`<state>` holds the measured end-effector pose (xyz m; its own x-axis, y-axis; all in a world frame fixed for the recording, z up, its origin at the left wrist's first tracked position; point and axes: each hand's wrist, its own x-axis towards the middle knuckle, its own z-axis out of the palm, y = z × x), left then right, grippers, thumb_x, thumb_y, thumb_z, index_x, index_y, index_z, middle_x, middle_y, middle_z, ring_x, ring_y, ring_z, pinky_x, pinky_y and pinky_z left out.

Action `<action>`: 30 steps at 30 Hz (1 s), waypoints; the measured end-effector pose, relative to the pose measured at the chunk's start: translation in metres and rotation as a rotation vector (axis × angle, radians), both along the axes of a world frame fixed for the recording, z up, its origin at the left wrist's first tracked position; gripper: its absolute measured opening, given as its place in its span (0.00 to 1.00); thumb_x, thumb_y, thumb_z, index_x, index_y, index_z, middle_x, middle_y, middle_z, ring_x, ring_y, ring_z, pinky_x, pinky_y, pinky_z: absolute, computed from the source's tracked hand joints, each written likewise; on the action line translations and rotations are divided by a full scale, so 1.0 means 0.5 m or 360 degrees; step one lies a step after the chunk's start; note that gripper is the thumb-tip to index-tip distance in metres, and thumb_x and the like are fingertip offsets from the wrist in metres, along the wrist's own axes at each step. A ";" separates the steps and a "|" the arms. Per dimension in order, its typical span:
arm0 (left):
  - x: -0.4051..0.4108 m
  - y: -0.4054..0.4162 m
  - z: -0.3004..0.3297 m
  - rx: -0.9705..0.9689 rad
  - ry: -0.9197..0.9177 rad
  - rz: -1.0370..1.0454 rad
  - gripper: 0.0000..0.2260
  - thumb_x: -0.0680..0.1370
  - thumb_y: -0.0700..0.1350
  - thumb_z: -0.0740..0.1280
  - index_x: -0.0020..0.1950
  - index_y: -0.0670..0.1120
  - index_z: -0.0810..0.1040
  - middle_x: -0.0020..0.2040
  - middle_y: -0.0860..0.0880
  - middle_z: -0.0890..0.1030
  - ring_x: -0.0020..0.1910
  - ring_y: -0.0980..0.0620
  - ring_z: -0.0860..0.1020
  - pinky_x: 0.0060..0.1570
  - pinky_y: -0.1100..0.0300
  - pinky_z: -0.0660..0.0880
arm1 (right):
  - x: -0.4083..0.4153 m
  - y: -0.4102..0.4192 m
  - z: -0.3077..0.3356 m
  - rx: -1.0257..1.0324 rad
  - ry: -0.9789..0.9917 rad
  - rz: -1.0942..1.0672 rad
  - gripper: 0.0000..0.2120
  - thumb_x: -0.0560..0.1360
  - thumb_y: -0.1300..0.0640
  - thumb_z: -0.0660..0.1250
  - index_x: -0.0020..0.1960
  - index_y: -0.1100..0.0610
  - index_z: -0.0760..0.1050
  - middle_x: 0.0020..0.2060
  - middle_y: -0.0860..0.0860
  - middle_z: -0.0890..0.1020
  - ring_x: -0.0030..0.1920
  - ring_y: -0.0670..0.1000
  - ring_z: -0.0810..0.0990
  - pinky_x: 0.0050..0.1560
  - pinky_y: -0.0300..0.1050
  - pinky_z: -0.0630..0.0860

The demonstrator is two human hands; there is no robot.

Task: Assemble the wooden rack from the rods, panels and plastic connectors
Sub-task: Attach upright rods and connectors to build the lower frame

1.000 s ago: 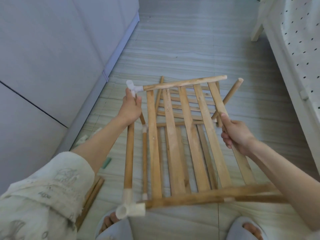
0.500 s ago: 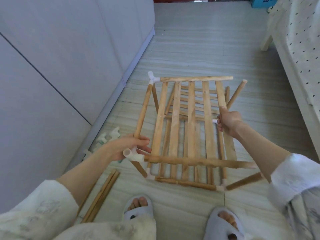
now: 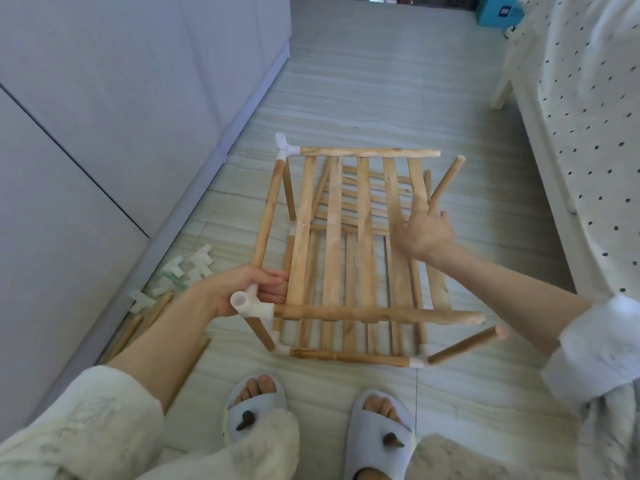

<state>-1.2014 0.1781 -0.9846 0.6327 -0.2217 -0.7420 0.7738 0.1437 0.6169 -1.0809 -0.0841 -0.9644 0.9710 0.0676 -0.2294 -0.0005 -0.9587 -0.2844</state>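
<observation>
The half-built wooden rack (image 3: 349,356) stands on the floor in front of my feet. An upper slatted panel (image 3: 332,237) lies tilted over it, with a white plastic connector at its far left corner (image 3: 285,147). My left hand (image 3: 242,285) grips the panel's left rod just behind the near-left connector (image 3: 247,304). Blurred, my right hand (image 3: 424,233) rests with loosened fingers on the rightmost slat. Beside that hand a bare rod (image 3: 446,181) sticks up, and another (image 3: 467,344) juts out at the near right corner.
Loose white connectors (image 3: 187,271) and spare rods (image 3: 138,327) lie on the floor along the grey cabinet front (image 3: 104,98) at left. A white bed with a dotted cover (image 3: 588,133) runs down the right side. A blue box (image 3: 500,12) sits far back.
My left hand slid from the far end of the left rod to the near-left connector and the panel came down flatter. My right hand's grip on the right slat has loosened.
</observation>
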 end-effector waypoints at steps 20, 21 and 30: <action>-0.004 -0.018 0.007 0.0535 -0.0269 0.0210 0.10 0.73 0.31 0.65 0.53 0.38 0.78 0.35 0.45 0.83 0.29 0.49 0.76 0.29 0.61 0.74 | -0.217 0.102 -0.073 0.0244 -0.0794 0.1493 0.17 0.75 0.47 0.54 0.51 0.56 0.76 0.30 0.48 0.79 0.30 0.49 0.77 0.49 0.43 0.75; -0.004 -0.021 0.006 0.0542 -0.0277 0.0259 0.10 0.73 0.31 0.65 0.52 0.38 0.78 0.33 0.47 0.82 0.28 0.49 0.75 0.27 0.62 0.72 | -0.216 0.101 -0.071 0.0253 -0.0815 0.1506 0.18 0.76 0.47 0.54 0.52 0.56 0.76 0.30 0.48 0.79 0.30 0.50 0.78 0.50 0.43 0.73; -0.006 -0.040 0.002 0.0601 -0.0381 0.0497 0.11 0.74 0.27 0.58 0.40 0.42 0.72 0.32 0.46 0.80 0.26 0.53 0.78 0.28 0.62 0.70 | -0.210 0.093 -0.062 0.0398 -0.0838 0.1506 0.17 0.75 0.46 0.58 0.53 0.52 0.81 0.27 0.45 0.77 0.28 0.48 0.77 0.47 0.44 0.75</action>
<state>-1.2042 0.1580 -0.9835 0.7867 0.2582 -0.5607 0.5614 0.0785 0.8238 -1.1861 -0.0375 -0.9952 0.4754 0.8195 0.3200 0.8787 -0.4241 -0.2192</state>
